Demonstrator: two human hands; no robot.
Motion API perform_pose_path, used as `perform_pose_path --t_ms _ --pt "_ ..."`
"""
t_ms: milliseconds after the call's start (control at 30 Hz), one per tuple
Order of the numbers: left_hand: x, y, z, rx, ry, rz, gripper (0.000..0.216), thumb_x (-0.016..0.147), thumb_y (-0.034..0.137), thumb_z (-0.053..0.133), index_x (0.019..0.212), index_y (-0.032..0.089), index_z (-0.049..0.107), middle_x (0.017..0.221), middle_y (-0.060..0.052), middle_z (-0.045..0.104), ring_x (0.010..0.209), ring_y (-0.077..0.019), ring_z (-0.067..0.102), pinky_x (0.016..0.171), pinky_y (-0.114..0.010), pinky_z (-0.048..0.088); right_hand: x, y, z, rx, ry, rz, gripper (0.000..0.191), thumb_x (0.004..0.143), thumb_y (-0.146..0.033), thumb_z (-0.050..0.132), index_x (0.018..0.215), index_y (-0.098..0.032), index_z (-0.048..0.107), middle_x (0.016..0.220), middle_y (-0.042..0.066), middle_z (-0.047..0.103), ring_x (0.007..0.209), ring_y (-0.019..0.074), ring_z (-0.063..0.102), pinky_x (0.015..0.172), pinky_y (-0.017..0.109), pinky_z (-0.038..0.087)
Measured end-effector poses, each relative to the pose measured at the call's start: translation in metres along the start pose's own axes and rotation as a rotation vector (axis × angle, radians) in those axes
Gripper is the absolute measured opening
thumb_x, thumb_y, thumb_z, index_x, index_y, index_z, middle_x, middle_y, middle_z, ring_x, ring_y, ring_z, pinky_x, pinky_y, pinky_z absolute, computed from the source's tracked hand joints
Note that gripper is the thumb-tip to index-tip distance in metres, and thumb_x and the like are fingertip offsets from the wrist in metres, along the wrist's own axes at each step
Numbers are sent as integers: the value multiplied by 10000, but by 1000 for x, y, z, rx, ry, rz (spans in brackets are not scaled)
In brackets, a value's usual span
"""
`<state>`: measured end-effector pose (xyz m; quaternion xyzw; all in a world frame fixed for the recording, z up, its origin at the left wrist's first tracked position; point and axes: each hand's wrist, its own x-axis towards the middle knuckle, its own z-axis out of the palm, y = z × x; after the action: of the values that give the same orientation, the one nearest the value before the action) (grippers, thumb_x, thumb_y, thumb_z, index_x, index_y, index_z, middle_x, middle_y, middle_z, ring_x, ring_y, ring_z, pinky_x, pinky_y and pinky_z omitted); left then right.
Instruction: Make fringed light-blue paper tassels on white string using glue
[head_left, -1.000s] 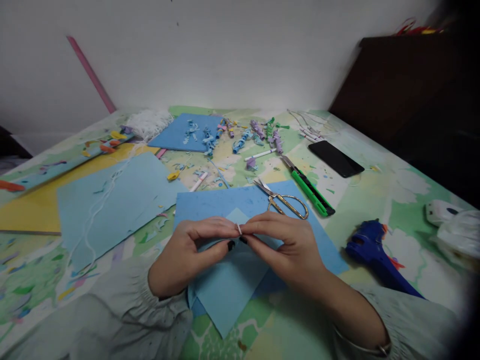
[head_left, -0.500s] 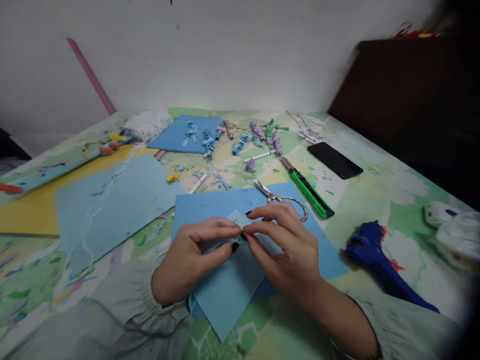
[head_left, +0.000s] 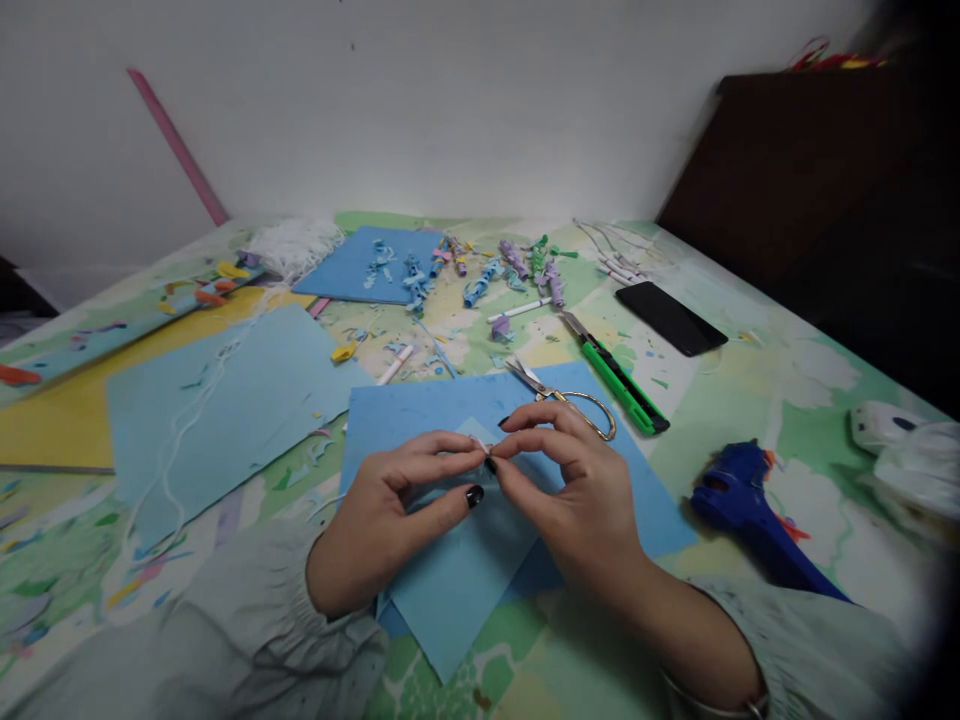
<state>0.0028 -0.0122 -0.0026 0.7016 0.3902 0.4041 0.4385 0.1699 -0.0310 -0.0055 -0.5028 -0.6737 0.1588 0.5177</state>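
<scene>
My left hand point(head_left: 390, 520) and right hand point(head_left: 577, 500) meet fingertip to fingertip, pinching a tiny white strip point(head_left: 481, 446), likely light, soft and best gripped at its ends, above blue foam sheets point(head_left: 450, 590) at the tabletop's near edge, scissors point(head_left: 559, 398) just beyond.

Both hands point(head_left: 480, 490) meet over a foam sheet point(head_left: 420, 410) near the tabletop's point(head_left: 757, 380) near edge. Scissors point(head_left: 559, 398) lie just behind them, a cutter point(head_left: 615, 375) to their right, a phone point(head_left: 670, 317) farther right, and a glue gun point(head_left: 750, 510) near right.
</scene>
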Motion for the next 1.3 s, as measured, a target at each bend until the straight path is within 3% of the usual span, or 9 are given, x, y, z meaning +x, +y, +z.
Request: perform_pose_path --t_ms 400,700,933,1300 --pt "-1 0 -1 15 -63 43 305 725 143 642 980 295 710 1021 -30 699 970 -188 635 847 -285 520 0 -1 0 -7 21 -16 131 720 -100 617 688 -218 668 801 26 639 786 179 592 789 368 440" --pt "1 2 -4 39 48 9 166 735 116 630 795 223 741 857 -21 723 854 -161 652 790 -251 513 2 -2 -2 47 -68 22 113 683 -105 651 675 -215 674 854 27 590 803 165 567 791 342 432" --pt "0 5 -2 63 36 71 123 746 97 601 767 173 695 790 -26 702 814 -157 632 767 -261 492 2 -1 -1 86 -71 23 103 663 -84 665 670 -186 677 845 31 576 815 153 563 826 327 418" --pt "0 7 -4 100 -14 -68 86 735 119 569 738 159 645 778 -23 670 779 -150 620 747 -247 470 1 1 -1 268 -161 60 97 672 -66 658 700 -157 677 848 39 551 815 141 559 753 283 441"
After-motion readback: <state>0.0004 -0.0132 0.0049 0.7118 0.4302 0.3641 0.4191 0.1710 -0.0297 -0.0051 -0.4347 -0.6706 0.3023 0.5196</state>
